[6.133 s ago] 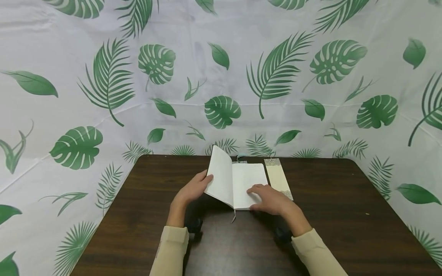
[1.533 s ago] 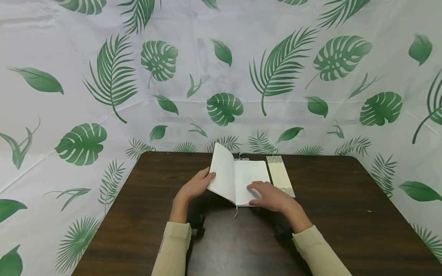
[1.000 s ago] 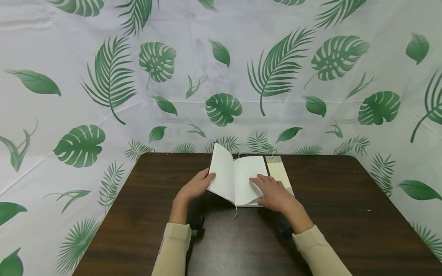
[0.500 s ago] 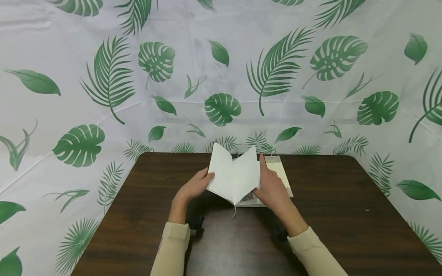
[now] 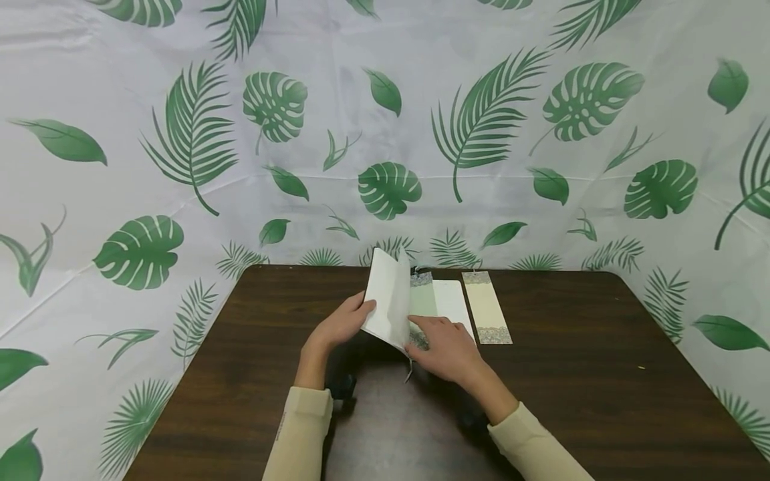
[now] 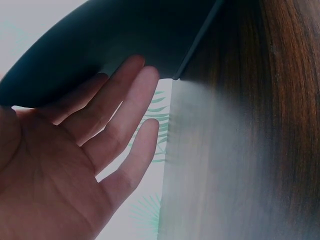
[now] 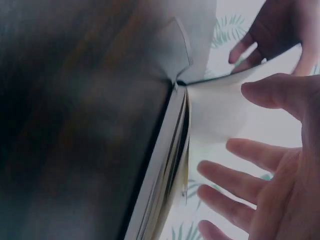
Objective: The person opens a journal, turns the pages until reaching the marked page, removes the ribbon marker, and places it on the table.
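A notebook (image 5: 380,300) lies open on the table, its left cover and pages tilted up. My left hand (image 5: 335,327) pinches that raised side, thumb on the page and fingers behind the dark cover (image 6: 145,37). One page stands nearly upright by the spine. Beside it, a pale green bookmark (image 5: 424,297) with grey patterned ends lies on the right-hand page (image 5: 452,297). My right hand (image 5: 448,351) is over the bookmark's lower end, fingertips at the lifted page. In the right wrist view its fingers (image 7: 232,177) are spread, with index and thumb near the page.
A cream bookmark (image 5: 486,307) with patterned ends lies on the dark wooden table (image 5: 571,374), right of the notebook. The notebook's ribbon (image 5: 410,373) hangs from its lower edge. Behind the table hangs a white cloth (image 5: 337,60) with green leaves.
My right hand has turned a page from the right across to the left, uncovering the green bookmark. The left hand keeps its grip on the raised side.
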The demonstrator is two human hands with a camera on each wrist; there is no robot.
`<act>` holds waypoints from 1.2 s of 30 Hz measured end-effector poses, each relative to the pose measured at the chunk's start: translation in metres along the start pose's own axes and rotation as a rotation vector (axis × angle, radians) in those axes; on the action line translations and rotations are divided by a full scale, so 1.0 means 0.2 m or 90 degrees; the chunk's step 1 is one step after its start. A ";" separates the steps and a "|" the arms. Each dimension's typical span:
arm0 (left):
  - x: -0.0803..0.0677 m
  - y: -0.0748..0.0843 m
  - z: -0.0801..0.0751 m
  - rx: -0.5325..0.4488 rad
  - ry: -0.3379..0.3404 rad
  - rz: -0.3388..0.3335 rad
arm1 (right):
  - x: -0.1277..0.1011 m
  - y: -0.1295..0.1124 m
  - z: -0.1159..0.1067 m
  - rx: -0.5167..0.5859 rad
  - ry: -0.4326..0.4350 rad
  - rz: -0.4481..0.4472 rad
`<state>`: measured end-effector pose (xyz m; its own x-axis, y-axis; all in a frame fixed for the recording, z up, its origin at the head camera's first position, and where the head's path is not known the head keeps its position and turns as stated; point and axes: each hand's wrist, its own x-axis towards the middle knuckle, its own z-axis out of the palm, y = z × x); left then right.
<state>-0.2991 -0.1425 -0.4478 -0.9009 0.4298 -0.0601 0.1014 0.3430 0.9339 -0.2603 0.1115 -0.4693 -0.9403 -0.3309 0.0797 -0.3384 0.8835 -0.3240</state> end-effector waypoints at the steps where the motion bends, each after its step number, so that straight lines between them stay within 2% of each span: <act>1: 0.00 0.00 0.00 0.000 -0.003 0.002 | 0.00 -0.01 0.01 0.000 -0.003 -0.003; 7: 0.01 0.00 0.00 0.002 -0.002 0.012 | -0.01 -0.03 0.03 -0.007 -0.025 -0.024; 15: 0.00 0.02 0.02 -0.012 0.012 -0.021 | -0.02 -0.04 0.04 -0.023 -0.031 -0.048; 22: -0.01 0.01 0.01 0.023 0.009 -0.011 | -0.02 -0.03 0.03 -0.034 -0.046 -0.061; 36: -0.02 0.02 0.01 0.028 0.021 -0.035 | -0.02 0.02 0.01 -0.037 -0.053 -0.046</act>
<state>-0.2942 -0.1411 -0.4439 -0.9193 0.3812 -0.0985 0.0689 0.4020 0.9130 -0.2576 0.1155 -0.4719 -0.9079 -0.4186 0.0215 -0.4088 0.8732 -0.2655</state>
